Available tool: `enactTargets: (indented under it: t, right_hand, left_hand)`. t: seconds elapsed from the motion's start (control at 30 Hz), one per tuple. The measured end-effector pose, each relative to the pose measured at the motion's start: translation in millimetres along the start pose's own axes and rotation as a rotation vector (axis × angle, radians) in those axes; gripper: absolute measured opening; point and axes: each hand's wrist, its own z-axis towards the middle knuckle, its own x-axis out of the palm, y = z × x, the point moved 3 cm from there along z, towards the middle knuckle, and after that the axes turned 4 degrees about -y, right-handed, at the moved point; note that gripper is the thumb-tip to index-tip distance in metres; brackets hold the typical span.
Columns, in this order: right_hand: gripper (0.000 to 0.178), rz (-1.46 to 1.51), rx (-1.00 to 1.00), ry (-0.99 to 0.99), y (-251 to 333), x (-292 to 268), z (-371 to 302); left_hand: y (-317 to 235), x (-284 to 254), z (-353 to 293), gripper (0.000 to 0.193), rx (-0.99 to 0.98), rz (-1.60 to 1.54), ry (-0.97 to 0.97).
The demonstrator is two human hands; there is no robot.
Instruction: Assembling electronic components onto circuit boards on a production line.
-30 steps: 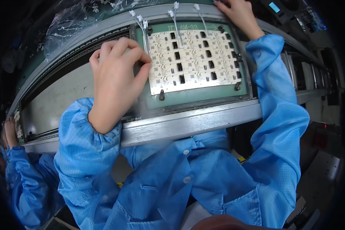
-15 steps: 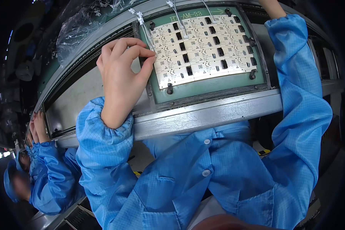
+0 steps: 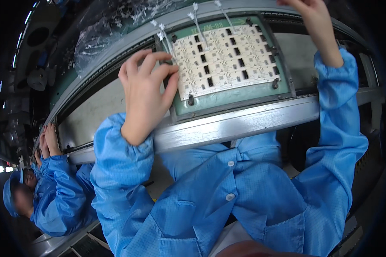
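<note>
My left hand (image 3: 146,92) is at the left edge of a white circuit board panel (image 3: 225,64), thumb and forefinger closed together there. White cables (image 3: 166,42) with small connectors run down toward its fingertips, but whatever lies in the pinch is hidden. The panel carries rows of black components and sits on a green fixture plate (image 3: 227,100). Two more white cables, one left of centre (image 3: 197,20) and one further right (image 3: 224,13), lead onto the panel from its far side. My right hand (image 3: 314,21) reaches past the far right corner, its fingers partly cut off by the top edge.
Dark clamps (image 3: 191,100) hold the panel at its corners. A metal rail (image 3: 236,124) runs along the near side. Clear plastic bags with loose white connectors (image 3: 116,32) lie at the far left. A co-worker in blue (image 3: 58,199) is working on the left.
The view has shifted slightly. My right hand shows more in the frame, at the upper right. My left hand keeps its pinch at the panel's left edge.
</note>
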Motion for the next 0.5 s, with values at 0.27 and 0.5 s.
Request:
enactTargets:
  t: [0.27, 0.5]
  right_hand:
    - [0.019, -0.075, 0.029, 0.120, -23, 7, -53]
    - [0.019, -0.181, -0.119, 0.133, 7, 33, -67]
  left_hand:
    - [-2, -1, 45, 0.014, 0.039, 0.017, 0.131]
    - [23, 79, 191, 0.011, -0.033, 0.063, -0.065]
